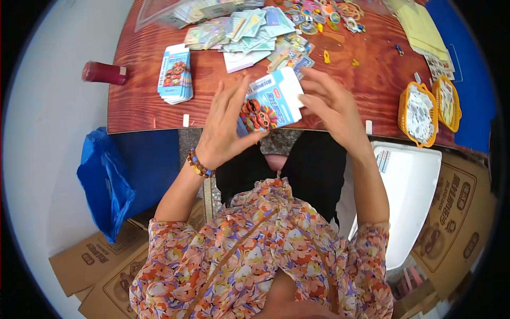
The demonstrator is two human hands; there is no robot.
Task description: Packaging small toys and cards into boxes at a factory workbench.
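Note:
A small light-blue and white cardboard box (271,105) with colourful cartoon figures is held tilted just above the table's near edge. My left hand (222,118) closes round its left side, thumb along the lower edge and fingers along the top. A beaded bracelet is on that wrist. My right hand (333,106) is at the box's right end, its thumb on the white flap and its fingers curled around that end. A stack of matching flat boxes (175,74) lies to the left on the table.
Piles of cards (255,29) and small colourful toys (313,16) cover the far side. Yellow paper (422,29) lies far right, near yellow baskets (406,111) of small packets. A dark red cylinder (103,73) is left. Below are a white tub (406,196), blue bag (103,181) and cartons (443,212).

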